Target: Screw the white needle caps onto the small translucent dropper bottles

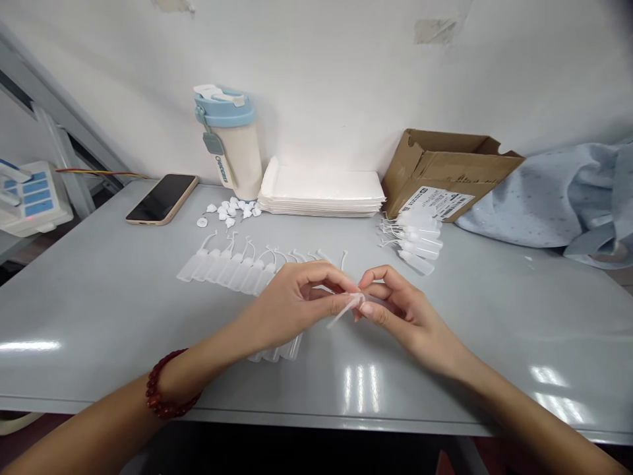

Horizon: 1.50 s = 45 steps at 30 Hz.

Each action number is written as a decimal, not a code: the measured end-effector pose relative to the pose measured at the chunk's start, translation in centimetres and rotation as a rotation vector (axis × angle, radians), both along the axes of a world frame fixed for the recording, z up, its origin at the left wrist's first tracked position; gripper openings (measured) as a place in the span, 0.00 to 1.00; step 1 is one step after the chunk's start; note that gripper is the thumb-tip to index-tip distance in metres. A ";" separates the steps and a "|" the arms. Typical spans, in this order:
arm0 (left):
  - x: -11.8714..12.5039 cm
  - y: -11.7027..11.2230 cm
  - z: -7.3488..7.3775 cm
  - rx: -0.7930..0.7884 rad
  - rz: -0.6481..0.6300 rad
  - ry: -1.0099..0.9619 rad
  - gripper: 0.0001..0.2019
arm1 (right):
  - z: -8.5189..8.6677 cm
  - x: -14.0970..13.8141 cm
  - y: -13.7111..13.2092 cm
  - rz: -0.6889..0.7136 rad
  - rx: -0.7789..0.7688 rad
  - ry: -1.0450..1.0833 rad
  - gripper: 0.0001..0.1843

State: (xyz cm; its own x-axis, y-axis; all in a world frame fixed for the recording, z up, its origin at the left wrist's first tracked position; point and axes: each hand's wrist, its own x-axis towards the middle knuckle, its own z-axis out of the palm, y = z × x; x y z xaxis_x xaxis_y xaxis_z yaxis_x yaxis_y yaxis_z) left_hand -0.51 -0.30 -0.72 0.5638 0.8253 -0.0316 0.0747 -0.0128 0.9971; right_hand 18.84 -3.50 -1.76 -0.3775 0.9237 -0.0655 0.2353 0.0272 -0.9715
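My left hand (311, 298) and my right hand (398, 307) meet over the table, fingertips pinched together. Between them is a small white plastic piece with a thin strap (341, 315) that points down and left. Fingers hide most of this piece. Behind and left of my hands lies a row of translucent flat plastic tubes with thin straps (232, 269). More tubes (291, 348) show beneath my left wrist. A pile of similar strapped tubes (418, 241) lies to the right, in front of the cardboard box. Loose white caps (232, 210) are scattered at the back left.
Along the wall stand a cream tumbler with a blue lid (241, 148), a stack of white packets (324, 191) and an open cardboard box (445, 168). A phone (162, 198) lies at left. Light blue cloth (548, 191) rests at right, and a white device (37, 201) sits far left.
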 end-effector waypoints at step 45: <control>-0.3 -0.1 0.4 0.128 0.066 0.139 0.09 | -0.6 0.4 0.3 -0.178 0.767 -0.217 0.13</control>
State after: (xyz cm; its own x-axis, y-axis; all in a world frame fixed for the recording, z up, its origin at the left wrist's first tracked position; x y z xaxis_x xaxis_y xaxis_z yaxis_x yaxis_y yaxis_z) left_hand -0.83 -0.41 -0.28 0.5055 0.8629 0.0021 0.2162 -0.1290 0.9678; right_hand 19.22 -3.16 -2.39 -0.2727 0.7860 0.5548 0.4794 0.6110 -0.6300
